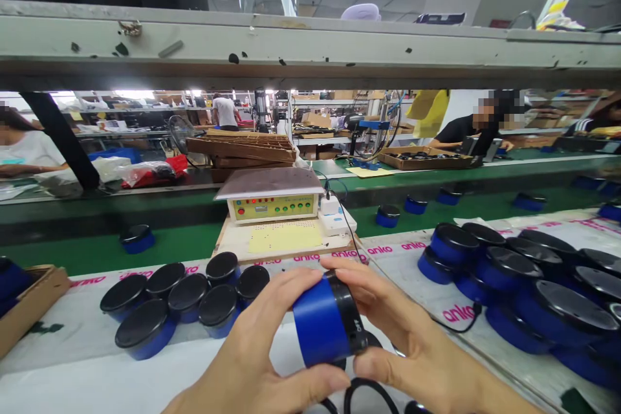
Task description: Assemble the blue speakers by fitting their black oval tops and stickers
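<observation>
A short round blue device with a black end band (320, 323) is tilted on its side between my two hands, low in the middle of the view. My left hand (264, 343) grips its blue side, fingers over the top and thumb underneath. On the black band, my right hand (410, 336) closes from the right, thumb near the lower edge beside small white lettering. Below the device, a looped black cable (371, 394) lies partly hidden. Several similar blue-and-black devices (187, 297) stand black side up to the left of my hands.
More such devices (514, 265) are stacked at the right. Ahead, a control box (274, 204) sits on a board before the green conveyor belt (179, 242), which carries scattered devices. A cardboard box (39, 301) stands at left. A shelf beam (310, 45) crosses above. Several people are beyond.
</observation>
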Motion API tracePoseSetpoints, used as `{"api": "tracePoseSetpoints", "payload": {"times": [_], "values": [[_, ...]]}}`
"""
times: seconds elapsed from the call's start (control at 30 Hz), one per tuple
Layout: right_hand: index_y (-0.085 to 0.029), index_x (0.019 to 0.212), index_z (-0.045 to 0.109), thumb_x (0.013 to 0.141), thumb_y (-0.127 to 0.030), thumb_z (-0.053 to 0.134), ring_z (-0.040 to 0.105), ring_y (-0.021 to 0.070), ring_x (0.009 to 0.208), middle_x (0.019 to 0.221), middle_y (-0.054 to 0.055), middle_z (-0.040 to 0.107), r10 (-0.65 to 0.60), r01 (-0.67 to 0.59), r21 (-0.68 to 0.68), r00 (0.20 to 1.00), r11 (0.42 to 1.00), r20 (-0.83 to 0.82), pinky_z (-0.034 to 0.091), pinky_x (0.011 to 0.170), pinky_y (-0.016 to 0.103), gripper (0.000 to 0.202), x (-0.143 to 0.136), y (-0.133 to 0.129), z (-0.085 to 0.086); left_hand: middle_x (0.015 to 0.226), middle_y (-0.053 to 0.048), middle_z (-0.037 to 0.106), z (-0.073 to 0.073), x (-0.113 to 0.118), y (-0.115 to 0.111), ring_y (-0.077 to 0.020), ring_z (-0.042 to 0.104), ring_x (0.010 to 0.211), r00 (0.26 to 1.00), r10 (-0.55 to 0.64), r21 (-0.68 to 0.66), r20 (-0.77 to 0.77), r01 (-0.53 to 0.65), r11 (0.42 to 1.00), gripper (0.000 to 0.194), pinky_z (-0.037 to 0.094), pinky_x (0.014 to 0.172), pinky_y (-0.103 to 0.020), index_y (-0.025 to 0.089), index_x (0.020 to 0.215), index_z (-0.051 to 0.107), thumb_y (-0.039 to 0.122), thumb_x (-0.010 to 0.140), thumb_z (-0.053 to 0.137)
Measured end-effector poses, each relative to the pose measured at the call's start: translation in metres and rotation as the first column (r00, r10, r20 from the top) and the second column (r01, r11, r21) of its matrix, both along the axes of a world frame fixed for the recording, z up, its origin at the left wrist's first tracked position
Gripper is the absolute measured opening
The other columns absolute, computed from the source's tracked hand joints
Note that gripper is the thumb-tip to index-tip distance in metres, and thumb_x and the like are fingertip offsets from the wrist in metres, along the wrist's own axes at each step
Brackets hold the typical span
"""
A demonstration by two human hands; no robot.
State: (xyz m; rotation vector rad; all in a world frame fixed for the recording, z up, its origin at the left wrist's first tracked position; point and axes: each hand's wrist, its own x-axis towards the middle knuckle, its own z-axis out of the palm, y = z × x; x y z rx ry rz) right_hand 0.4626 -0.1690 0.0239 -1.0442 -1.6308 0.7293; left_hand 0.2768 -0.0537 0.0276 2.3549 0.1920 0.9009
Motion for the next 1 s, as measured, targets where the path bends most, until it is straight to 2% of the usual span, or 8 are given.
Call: {"api": "tracePoseSetpoints", "payload": {"times": [0.1,0.2,0.4,0.5,0.57,0.7,0.8,1.0], "values": [[-0.039,0.139,0.035,0.086,-0.033,0.063,0.043,0.0223,0.127,0.145,0.002,0.037,-0.144,0.158,-0.031,0.952,0.987,0.270,0.045,0.098,0.034,0.060,0.012,0.010,-0.002,0.139,-0.004,0.047,-0.007,-0.007,0.015,-0.0258,0.048,0.125,0.973,0.138,0.099,-0.187,-0.121,0.988,0.070,0.045,0.102,-0.042,0.038,0.139,0.026,0.049,0.080,0.064],[-0.029,0.135,0.043,0.086,-0.040,0.058,0.050,0.0240,0.117,0.134,0.007,0.047,-0.326,0.407,0.007,0.721,0.913,0.611,0.045,0.097,0.038,0.052,0.037,0.035,-0.016,0.139,-0.013,0.047,-0.022,-0.018,0.041,-0.0362,0.038,0.130,0.848,0.390,0.269,-0.359,-0.306,0.913,0.076,0.035,0.106,-0.056,0.022,0.137,0.038,0.046,0.073,0.072],[-0.018,0.123,0.053,0.086,-0.032,0.054,0.047,0.0371,0.114,0.120,0.017,0.053,-0.386,0.532,0.030,0.574,0.846,0.722,0.037,0.094,0.059,0.040,0.062,0.074,-0.042,0.135,-0.019,0.051,-0.055,-0.019,0.083,-0.0383,0.039,0.129,0.754,0.490,0.336,-0.437,-0.369,0.867,0.069,0.019,0.110,-0.061,0.011,0.129,0.048,0.032,0.070,0.076],[-0.023,0.114,0.055,0.085,-0.027,0.055,0.047,0.0327,0.114,0.122,0.012,0.052,-0.294,0.439,-0.003,0.606,0.898,0.739,0.037,0.097,0.053,0.029,0.033,0.053,-0.031,0.132,-0.018,0.052,-0.058,-0.012,0.078,-0.0334,0.042,0.128,0.766,0.490,0.314,-0.417,-0.384,0.868,0.059,0.014,0.114,-0.056,0.011,0.128,0.047,0.026,0.076,0.071],[-0.028,0.104,0.056,0.085,-0.028,0.057,0.057,0.0216,0.099,0.107,0.002,0.059,-0.099,0.285,-0.138,0.680,0.949,0.727,0.048,0.086,0.035,0.018,0.007,0.030,-0.019,0.135,-0.014,0.047,-0.057,-0.012,0.061,-0.0280,0.041,0.129,0.799,0.467,0.244,-0.379,-0.400,0.883,0.059,0.021,0.114,-0.049,0.016,0.133,0.039,0.026,0.081,0.065],[-0.027,0.102,0.051,0.084,-0.004,0.044,0.057,0.0175,0.096,0.103,0.001,0.057,0.210,0.091,-0.425,0.764,0.901,0.610,0.047,0.080,0.029,0.030,-0.018,0.004,-0.013,0.136,-0.004,0.038,-0.066,-0.021,0.017,-0.0211,0.041,0.127,0.913,0.312,-0.255,-0.262,-0.378,0.890,0.057,0.037,0.106,-0.037,0.033,0.134,0.029,0.038,0.086,0.059],[-0.024,0.101,0.050,0.076,0.002,0.046,0.051,0.0197,0.101,0.105,0.003,0.054,0.301,-0.014,-0.441,0.751,0.897,0.588,0.044,0.085,0.033,0.037,-0.008,0.020,-0.022,0.133,-0.003,0.039,-0.080,-0.028,0.000,-0.0219,0.041,0.126,0.941,0.231,-0.508,-0.248,-0.329,0.796,0.055,0.036,0.107,-0.039,0.036,0.130,0.033,0.041,0.084,0.062],[-0.021,0.092,0.050,0.063,0.001,0.058,0.049,0.0206,0.095,0.099,0.003,0.049,0.506,-0.216,-0.486,0.606,0.847,0.613,0.045,0.080,0.032,0.037,0.006,0.060,-0.029,0.136,-0.003,0.037,-0.093,-0.031,0.006,-0.0239,0.038,0.129,0.943,0.212,-0.541,-0.255,-0.321,0.778,0.056,0.032,0.109,-0.042,0.035,0.131,0.036,0.039,0.083,0.064]]}}
